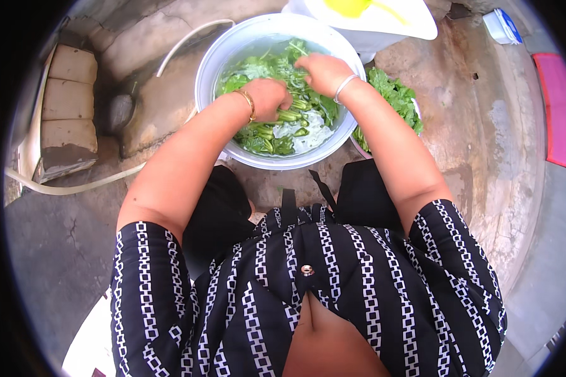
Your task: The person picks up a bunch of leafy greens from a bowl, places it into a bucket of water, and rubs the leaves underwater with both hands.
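Note:
A large pale metal basin point(209, 53) holds water and loose leafy greens point(267, 135) with thick green stems. My left hand point(267, 99), with a gold bangle at the wrist, is in the middle of the basin, its fingers curled down around some stems. Farther back and to the right, my right hand point(325, 73), with a silver bangle, has its fingers closed at the leaves beside the far wall. Parts of the fingertips of both hands are hidden by the hands themselves and the greens. White foam or ripples show on the water in front of my hands.
More leafy greens point(393, 97) fill a container right of the basin. A white tub point(383, 22) with something yellow stands behind. A pale hose point(75, 187) crosses the floor at left, near stacked blocks point(69, 100). A small white-and-blue box point(502, 26) and pink mat point(561, 110) lie right.

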`<action>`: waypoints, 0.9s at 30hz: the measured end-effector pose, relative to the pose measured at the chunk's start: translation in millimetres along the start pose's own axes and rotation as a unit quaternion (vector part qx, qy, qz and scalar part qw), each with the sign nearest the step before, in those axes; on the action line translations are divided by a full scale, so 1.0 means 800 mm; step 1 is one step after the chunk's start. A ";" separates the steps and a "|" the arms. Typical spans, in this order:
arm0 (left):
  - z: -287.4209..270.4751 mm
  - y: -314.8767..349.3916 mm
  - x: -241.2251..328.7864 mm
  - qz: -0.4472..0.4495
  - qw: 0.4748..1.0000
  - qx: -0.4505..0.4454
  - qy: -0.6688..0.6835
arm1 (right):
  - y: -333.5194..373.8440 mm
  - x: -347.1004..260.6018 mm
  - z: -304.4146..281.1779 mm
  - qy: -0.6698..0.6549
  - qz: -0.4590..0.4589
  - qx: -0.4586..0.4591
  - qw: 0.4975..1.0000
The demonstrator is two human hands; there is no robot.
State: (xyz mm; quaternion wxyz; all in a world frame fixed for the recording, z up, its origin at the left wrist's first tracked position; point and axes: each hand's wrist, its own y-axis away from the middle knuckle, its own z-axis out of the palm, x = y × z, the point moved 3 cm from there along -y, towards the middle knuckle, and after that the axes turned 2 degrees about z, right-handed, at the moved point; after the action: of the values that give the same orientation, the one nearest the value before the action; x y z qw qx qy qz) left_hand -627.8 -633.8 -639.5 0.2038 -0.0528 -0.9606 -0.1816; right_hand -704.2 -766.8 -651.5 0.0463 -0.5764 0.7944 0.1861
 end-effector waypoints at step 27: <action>-0.015 0.033 -0.022 -0.013 0.975 0.158 0.157 | 0.025 -0.040 -0.004 -0.219 -0.049 0.062 0.972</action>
State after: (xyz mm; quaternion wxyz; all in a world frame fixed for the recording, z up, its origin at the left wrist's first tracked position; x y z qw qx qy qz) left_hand -602.5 -613.9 -627.8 0.3550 0.0219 -0.9339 -0.0365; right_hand -712.1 -734.0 -634.7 0.2639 -0.5560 0.7455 0.2559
